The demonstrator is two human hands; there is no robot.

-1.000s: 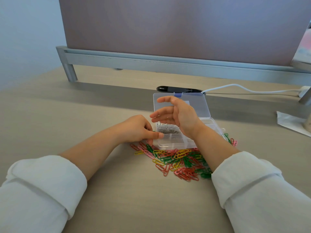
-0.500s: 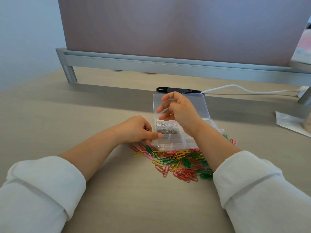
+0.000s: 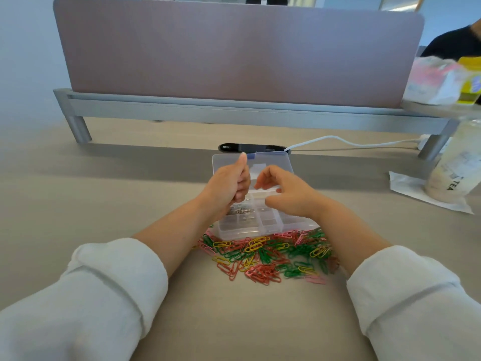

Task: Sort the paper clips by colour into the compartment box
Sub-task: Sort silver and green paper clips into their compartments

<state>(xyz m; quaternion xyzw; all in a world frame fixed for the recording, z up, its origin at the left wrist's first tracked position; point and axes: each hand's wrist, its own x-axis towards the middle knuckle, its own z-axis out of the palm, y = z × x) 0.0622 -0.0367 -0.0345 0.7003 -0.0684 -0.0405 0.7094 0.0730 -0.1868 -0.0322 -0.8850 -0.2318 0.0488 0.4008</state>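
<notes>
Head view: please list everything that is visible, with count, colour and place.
compartment box: one, clear, lid open, desk centre
loose paper clips: many, red, pink, green, yellow, heaped before the box
silver clips: some, in a left compartment
desk: one, beige
divider panel: one, mauve, behind, on a grey rail
cable: one, white, back right
cup: one, pale, on a white napkin, right
left hand: fingers curled, thumb up, over the box; contents unclear
right hand: fingers loosely bent over the box, nothing seen in it
sleeves: two, white

left hand (image 3: pixel 229 190): fingers curled, thumb up | right hand (image 3: pixel 286 192): fingers loosely bent, palm down
</notes>
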